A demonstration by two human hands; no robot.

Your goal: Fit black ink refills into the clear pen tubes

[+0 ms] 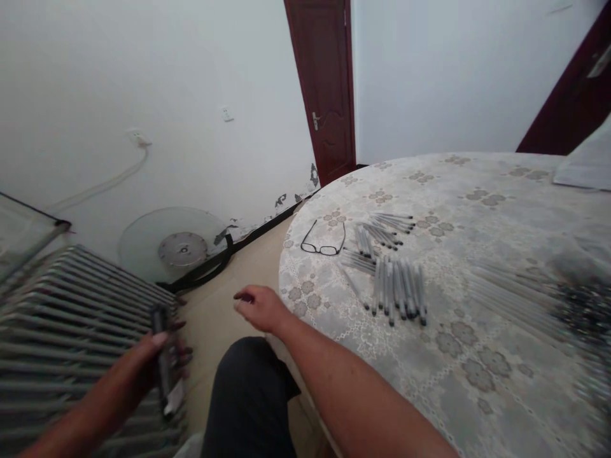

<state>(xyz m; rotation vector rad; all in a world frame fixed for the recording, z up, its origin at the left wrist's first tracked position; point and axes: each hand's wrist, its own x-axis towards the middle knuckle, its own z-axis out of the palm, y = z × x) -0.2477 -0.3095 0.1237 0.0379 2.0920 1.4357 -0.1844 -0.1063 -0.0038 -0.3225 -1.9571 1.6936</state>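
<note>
My left hand is low at the left, over a stack of grey ribbed panels. Its fingers are wrapped round a dark slim object, blurred by motion. My right hand hovers just off the left rim of the round table, above my dark trouser knee. The fingers are loosely curled with nothing seen in them. On the table lie several grey pens in rows and loose bunches, and black-framed glasses.
More grey pens lie blurred at the right of the patterned tablecloth. White paper sits at the far right. A glass disc with a metal hub leans on the wall. A dark red door is behind.
</note>
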